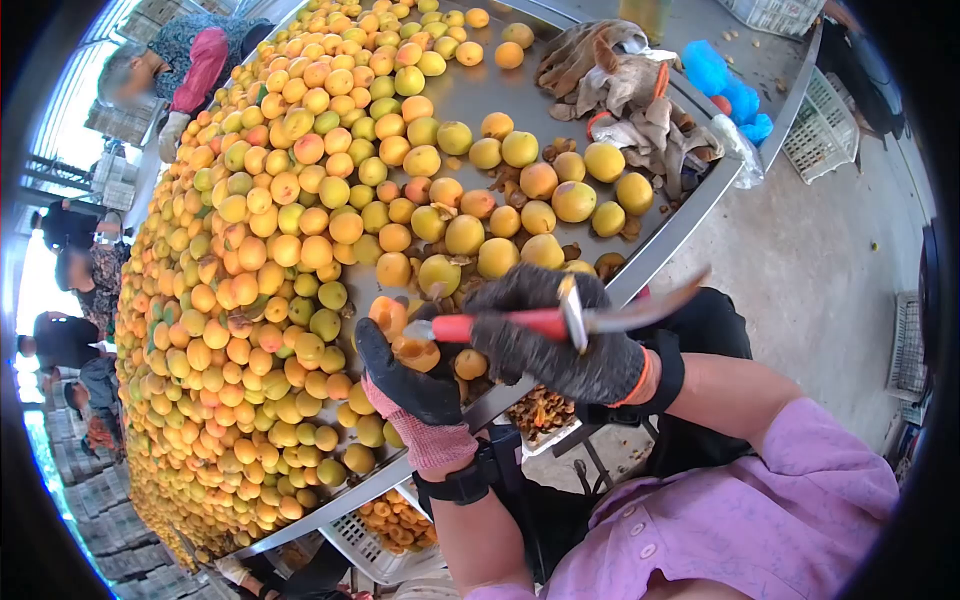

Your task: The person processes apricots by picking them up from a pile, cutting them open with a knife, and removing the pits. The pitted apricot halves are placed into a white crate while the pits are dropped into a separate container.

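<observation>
A halved apricot (415, 352), split open with orange flesh showing, rests in the fingers of my left hand (425, 390), which wears a black-coated glove with a pink cuff. My right hand (560, 345), in a dark worn glove, is closed around a red-handled pitting tool (460, 329). The tool's short metal tip is at the opened fruit, while a curved, stained blade sticks out past the other side of my fist. Both hands are over the near edge of a metal table (480, 95). Whole apricots (464, 235) lie just beyond them.
A huge heap of apricots (270, 250) covers the table's left side. Dirty cloths (620, 85) and a blue plastic bag (722, 80) lie at the far right. Below the edge stand a crate of apricot halves (395, 525) and a tray of pits (540, 415). Other people work at left.
</observation>
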A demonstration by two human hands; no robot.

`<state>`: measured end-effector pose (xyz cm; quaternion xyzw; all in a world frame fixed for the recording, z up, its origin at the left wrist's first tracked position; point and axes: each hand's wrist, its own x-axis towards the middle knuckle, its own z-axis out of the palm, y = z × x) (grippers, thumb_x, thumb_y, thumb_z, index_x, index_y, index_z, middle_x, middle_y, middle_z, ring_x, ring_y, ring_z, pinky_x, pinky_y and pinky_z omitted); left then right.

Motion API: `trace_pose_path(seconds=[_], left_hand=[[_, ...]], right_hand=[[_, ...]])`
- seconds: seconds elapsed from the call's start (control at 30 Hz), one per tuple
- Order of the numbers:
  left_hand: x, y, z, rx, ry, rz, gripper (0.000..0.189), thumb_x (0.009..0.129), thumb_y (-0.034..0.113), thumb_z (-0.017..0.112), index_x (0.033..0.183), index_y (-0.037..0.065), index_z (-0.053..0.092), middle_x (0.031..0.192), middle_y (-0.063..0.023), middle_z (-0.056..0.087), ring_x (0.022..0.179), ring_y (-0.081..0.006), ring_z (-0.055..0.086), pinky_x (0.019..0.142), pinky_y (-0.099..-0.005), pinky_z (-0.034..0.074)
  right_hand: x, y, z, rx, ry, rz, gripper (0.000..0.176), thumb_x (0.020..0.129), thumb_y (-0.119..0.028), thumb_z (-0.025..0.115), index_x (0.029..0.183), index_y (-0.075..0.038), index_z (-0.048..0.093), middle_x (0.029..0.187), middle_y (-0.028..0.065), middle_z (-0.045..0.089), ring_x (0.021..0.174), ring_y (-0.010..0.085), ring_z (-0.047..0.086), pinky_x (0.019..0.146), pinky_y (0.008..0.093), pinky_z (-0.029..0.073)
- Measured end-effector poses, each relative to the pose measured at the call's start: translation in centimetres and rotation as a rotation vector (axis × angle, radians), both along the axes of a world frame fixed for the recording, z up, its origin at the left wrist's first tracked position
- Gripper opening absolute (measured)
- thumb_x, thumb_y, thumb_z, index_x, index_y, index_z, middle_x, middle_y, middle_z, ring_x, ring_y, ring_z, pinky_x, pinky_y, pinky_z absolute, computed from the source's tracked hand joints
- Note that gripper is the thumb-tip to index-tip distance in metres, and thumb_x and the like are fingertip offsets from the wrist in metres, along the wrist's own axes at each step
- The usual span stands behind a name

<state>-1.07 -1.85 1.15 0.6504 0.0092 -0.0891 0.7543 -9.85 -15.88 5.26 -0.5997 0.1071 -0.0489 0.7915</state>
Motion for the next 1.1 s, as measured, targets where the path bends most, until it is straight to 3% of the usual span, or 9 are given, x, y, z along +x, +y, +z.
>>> trace_pose_path(seconds=[0.13, 0.2, 0.5, 0.57, 0.7, 0.87, 0.93, 0.97, 1.1], left_hand=[[-0.1, 0.2, 1.6, 0.018, 0.076, 0.102, 0.048, 0.092, 0.041, 0.043, 0.110, -0.003, 0.050, 0.093, -0.0133, 0.059, 0.077, -0.0205, 0.061, 0.057, -0.0283, 0.052], [0.2, 1.3, 1.8, -0.012, 0.096, 0.198, 0.051, 0.092, 0.043, 0.042, 0.114, -0.002, 0.048, 0.096, -0.0151, 0.059, 0.081, -0.0220, 0.059, 0.069, -0.0289, 0.048], [-0.3, 13.3, 4.6, -0.022, 0.078, 0.246, 0.039, 0.089, 0.042, 0.051, 0.100, 0.005, 0.050, 0.080, -0.0058, 0.056, 0.063, -0.0104, 0.053, 0.047, -0.0198, 0.038], [-2.6, 17.9, 6.5, -0.021, 0.101, 0.174, 0.040, 0.090, 0.042, 0.049, 0.102, 0.004, 0.050, 0.081, -0.0055, 0.056, 0.062, -0.0102, 0.053, 0.047, -0.0192, 0.038], [-8.7, 24.4, 6.8, 0.553, -0.040, 0.320, 0.043, 0.092, 0.043, 0.043, 0.107, 0.004, 0.053, 0.078, -0.0061, 0.059, 0.063, -0.0113, 0.056, 0.049, -0.0212, 0.041], [-12.1, 32.3, 1.6, 0.397, 0.140, 0.555, 0.042, 0.090, 0.041, 0.048, 0.106, 0.003, 0.057, 0.069, -0.0045, 0.060, 0.065, -0.0148, 0.059, 0.055, -0.0239, 0.046], [-10.2, 34.9, -1.8, 1.693, 0.261, 0.628, 0.071, 0.078, 0.047, 0.063, 0.126, -0.001, 0.040, 0.111, -0.0220, 0.053, 0.100, -0.0371, 0.055, 0.085, -0.0420, 0.046], [-10.0, 32.7, -0.9, 1.795, 0.020, 0.648, 0.081, 0.073, 0.044, 0.070, 0.130, -0.001, 0.034, 0.126, -0.0255, 0.041, 0.111, -0.0401, 0.047, 0.094, -0.0450, 0.040], [-2.8, 26.3, 1.5, 0.947, -0.303, 0.372, 0.061, 0.078, 0.024, 0.070, 0.124, -0.004, 0.041, 0.115, -0.0220, 0.052, 0.107, -0.0334, 0.052, 0.091, -0.0376, 0.043]], right_hand=[[0.9, 0.2, -3.0, -0.771, -0.527, -0.040, 0.038, 0.071, -0.016, 0.072, 0.103, -0.002, 0.056, 0.084, 0.0170, 0.058, 0.069, 0.0336, 0.058, 0.055, 0.0362, 0.047], [1.5, 0.0, -3.0, -0.686, -0.521, -0.126, 0.035, 0.072, -0.016, 0.072, 0.099, -0.002, 0.055, 0.083, 0.0164, 0.057, 0.069, 0.0334, 0.058, 0.056, 0.0369, 0.047], [2.6, -3.0, -2.6, -0.635, -0.272, -0.184, 0.028, 0.076, -0.024, 0.072, 0.075, 0.000, 0.060, 0.058, 0.0110, 0.057, 0.053, 0.0232, 0.056, 0.053, 0.0330, 0.044], [2.7, -2.7, -3.0, -0.317, -0.355, -0.212, 0.024, 0.079, -0.023, 0.070, 0.076, 0.000, 0.064, 0.055, 0.0105, 0.056, 0.049, 0.0197, 0.054, 0.050, 0.0314, 0.042], [2.0, -3.7, -3.4, -0.478, -0.268, -0.311, 0.026, 0.080, -0.026, 0.069, 0.087, -0.001, 0.067, 0.057, 0.0110, 0.055, 0.049, 0.0188, 0.050, 0.049, 0.0336, 0.040], [0.4, -4.4, -3.7, -0.713, -0.313, -0.323, 0.020, 0.083, -0.016, 0.064, 0.100, -0.006, 0.067, 0.066, 0.0144, 0.057, 0.057, 0.0213, 0.053, 0.052, 0.0365, 0.039], [0.0, -4.7, -2.7, -0.869, -0.277, -0.277, 0.018, 0.083, -0.012, 0.063, 0.100, -0.005, 0.067, 0.071, 0.0156, 0.061, 0.061, 0.0194, 0.057, 0.053, 0.0337, 0.041], [0.4, -4.9, -3.1, -0.874, -0.288, -0.289, 0.018, 0.083, -0.012, 0.063, 0.100, -0.005, 0.067, 0.071, 0.0156, 0.061, 0.061, 0.0194, 0.057, 0.053, 0.0337, 0.041], [0.4, -4.2, -2.2, -0.581, -0.212, -0.269, 0.023, 0.087, -0.021, 0.061, 0.098, -0.001, 0.065, 0.065, -0.0024, 0.053, 0.053, 0.0059, 0.046, 0.044, 0.0241, 0.036]])
